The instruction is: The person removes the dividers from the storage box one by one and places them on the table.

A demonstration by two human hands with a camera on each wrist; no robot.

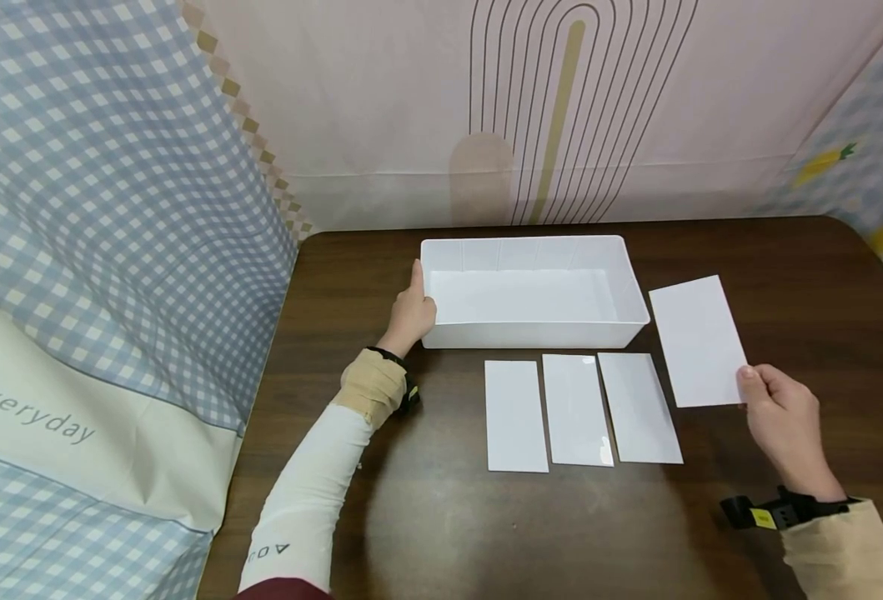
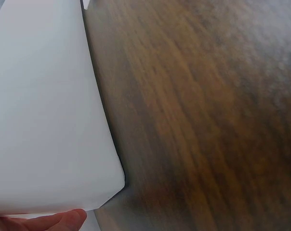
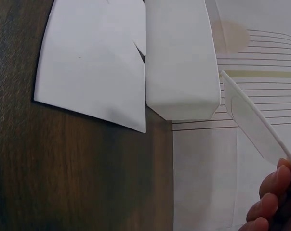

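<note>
A long white tray [image 1: 531, 335] stands on the brown table with its inside bare. My left hand [image 1: 409, 312] touches its left end, the index finger straight along the wall; in the left wrist view a fingertip [image 2: 75, 219] lies against that end. To the right of the tray my right hand [image 1: 786, 412] pinches a white rectangular card [image 1: 698, 342] by its lower right corner, thumb on top. The right wrist view shows this card [image 3: 251, 115] tilted and nearly edge-on, with curled fingers [image 3: 275, 185] beneath it.
In front of the tray, three white cards lie side by side: a left one [image 1: 516, 417], a glossy middle one [image 1: 578, 408] and a right one [image 1: 639, 408]. A patterned pale cloth [image 1: 381, 108] hangs behind the table [image 1: 449, 533]; blue checked cloth [image 1: 111, 167] hangs at the left.
</note>
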